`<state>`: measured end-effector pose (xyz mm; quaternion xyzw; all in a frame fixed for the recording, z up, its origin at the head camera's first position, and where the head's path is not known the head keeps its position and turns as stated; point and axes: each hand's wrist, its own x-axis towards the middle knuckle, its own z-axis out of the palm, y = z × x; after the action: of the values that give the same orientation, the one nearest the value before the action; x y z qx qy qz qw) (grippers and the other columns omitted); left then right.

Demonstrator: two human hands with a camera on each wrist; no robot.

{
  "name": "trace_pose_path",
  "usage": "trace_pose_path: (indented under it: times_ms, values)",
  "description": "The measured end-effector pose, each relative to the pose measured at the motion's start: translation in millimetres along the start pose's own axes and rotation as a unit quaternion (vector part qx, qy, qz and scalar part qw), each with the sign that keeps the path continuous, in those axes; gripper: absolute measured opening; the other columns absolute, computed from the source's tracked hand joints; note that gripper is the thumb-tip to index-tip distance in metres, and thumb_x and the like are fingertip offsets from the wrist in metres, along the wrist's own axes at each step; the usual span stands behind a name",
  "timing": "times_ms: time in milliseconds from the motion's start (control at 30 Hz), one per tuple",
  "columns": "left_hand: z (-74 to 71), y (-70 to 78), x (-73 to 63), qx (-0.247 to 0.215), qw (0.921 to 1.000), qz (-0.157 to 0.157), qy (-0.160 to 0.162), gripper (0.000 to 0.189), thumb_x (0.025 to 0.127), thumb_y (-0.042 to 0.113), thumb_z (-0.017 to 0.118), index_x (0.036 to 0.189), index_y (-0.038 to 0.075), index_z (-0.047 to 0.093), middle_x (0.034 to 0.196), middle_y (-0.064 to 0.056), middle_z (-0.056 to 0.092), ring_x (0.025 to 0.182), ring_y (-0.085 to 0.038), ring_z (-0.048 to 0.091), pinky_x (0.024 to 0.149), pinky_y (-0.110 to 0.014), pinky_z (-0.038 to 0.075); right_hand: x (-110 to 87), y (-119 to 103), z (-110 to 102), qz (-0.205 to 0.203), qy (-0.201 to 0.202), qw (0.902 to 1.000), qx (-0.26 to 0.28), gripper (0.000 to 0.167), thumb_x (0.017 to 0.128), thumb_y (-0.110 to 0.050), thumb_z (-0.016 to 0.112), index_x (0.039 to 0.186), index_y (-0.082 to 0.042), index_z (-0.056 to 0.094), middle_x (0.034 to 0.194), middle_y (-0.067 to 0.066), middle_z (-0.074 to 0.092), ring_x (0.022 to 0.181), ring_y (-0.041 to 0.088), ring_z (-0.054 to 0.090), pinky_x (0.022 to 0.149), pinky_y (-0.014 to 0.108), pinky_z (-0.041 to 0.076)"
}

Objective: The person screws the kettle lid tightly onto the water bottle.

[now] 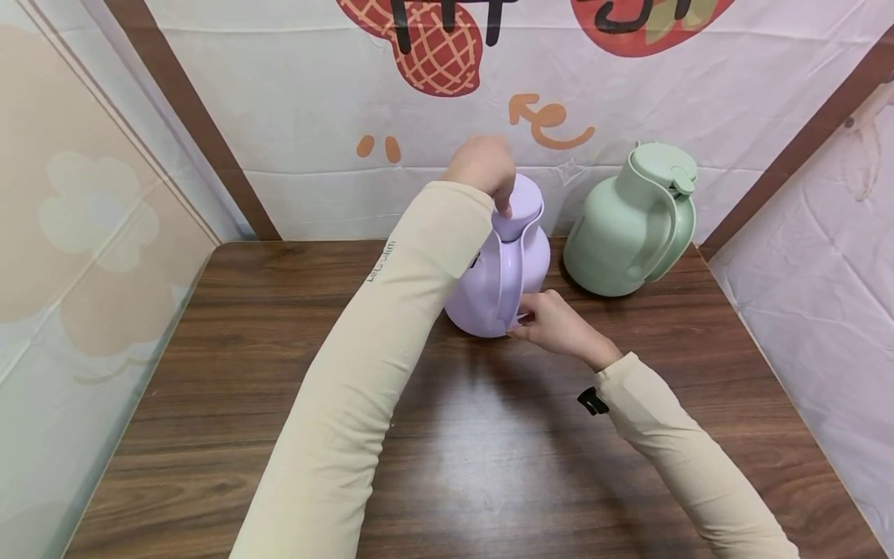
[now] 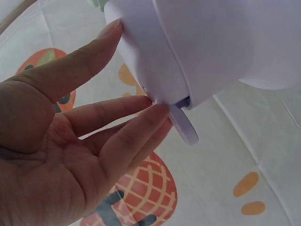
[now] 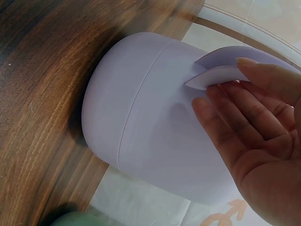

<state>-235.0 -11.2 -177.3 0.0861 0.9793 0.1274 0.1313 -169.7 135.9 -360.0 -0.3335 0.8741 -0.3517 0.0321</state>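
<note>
A lilac thermos jug (image 1: 536, 260) stands upright on the brown wooden table (image 1: 279, 435), close to the back wall. From above, my left hand (image 1: 485, 167) reaches the jug's round lid (image 1: 525, 198). In the left wrist view the thumb and fingers pinch the lid's rim, with the fingertips against a small tab (image 2: 187, 128) that sticks out from it. Low on the jug's near side, my right hand (image 1: 555, 322) holds the lower end of the handle (image 3: 221, 75) between thumb and curled fingers. My left sleeve hides part of the jug in the head view.
A light green thermos jug (image 1: 611, 233) stands to the right of the lilac one, its handle turned to the right. Behind both hangs a printed white cloth wall (image 1: 300, 155), and cloth panels also border the table on the left and right.
</note>
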Motion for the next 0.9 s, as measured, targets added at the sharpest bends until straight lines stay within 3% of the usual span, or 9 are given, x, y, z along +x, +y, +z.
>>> trace_pose_path:
  times_ms: [300,467,900]
  values:
    - [3.8,12.9,-2.5,0.048,0.9984,-0.024,0.017,0.036,0.076,0.022,0.07,0.11,0.015,0.063,0.117,-0.001,0.056,0.104,-0.017,0.049,0.078,-0.034,0.044,1.1,0.6,0.1,0.01,-0.003,0.9999,0.004,0.014,0.071,0.005,0.067,0.083,-0.001,0.065,0.083,0.011,0.068,0.077,0.022,0.066,0.067,0.037,0.052]
    - [5.5,16.0,-2.3,0.049,0.9981,-0.033,0.015,0.04,0.076,0.022,0.07,0.114,0.016,0.061,0.12,0.0,0.054,0.104,-0.016,0.05,0.076,-0.033,0.045,0.8,1.0,-0.3,0.01,-0.004,0.9999,0.006,0.013,0.07,0.005,0.067,0.082,-0.001,0.065,0.082,0.01,0.068,0.076,0.022,0.066,0.067,0.037,0.052]
    - [4.5,8.6,-0.4,0.04,0.999,0.008,0.019,0.044,0.072,0.011,0.074,0.113,0.008,0.059,0.115,-0.006,0.057,0.104,-0.019,0.048,0.084,-0.031,0.044,0.0,1.8,-0.1,0.002,0.001,1.0,0.005,0.012,0.071,0.004,0.067,0.081,-0.001,0.065,0.083,0.012,0.068,0.077,0.022,0.066,0.067,0.034,0.052]
